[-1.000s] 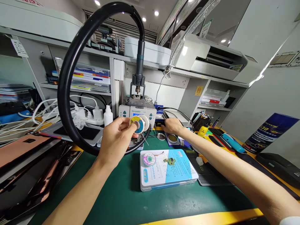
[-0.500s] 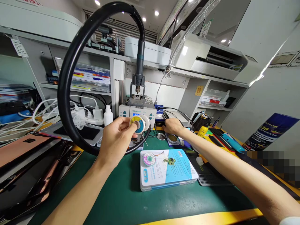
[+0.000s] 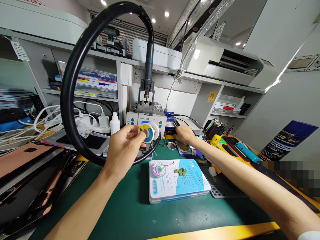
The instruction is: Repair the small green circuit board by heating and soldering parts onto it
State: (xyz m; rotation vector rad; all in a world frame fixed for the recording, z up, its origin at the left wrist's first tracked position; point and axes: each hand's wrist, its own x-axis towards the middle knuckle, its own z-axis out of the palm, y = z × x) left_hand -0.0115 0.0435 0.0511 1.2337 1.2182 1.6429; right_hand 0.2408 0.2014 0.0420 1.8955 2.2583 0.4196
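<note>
Pinched a wire spool [image 3: 149, 135] at twelve o'clock in the fingers of the left hand [image 3: 125, 143]; held the right hand [image 3: 184, 135], with grip too hidden to tell, at the spool's three; had loose wire [image 3: 154, 149] out, no finger yet on the circuit board [image 3: 180, 171] at five.

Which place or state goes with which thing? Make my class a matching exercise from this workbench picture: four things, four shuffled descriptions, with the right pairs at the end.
Things
1. Yellow-and-blue spool
2. Circuit board
3. Hose
4. Spray can

Places and states
A. Lying on the blue-and-white box
B. At the far right of the bench
C. Held in the left hand
D. Black and curved in a big loop

Right pairs: 1-C, 2-A, 3-D, 4-B
</note>
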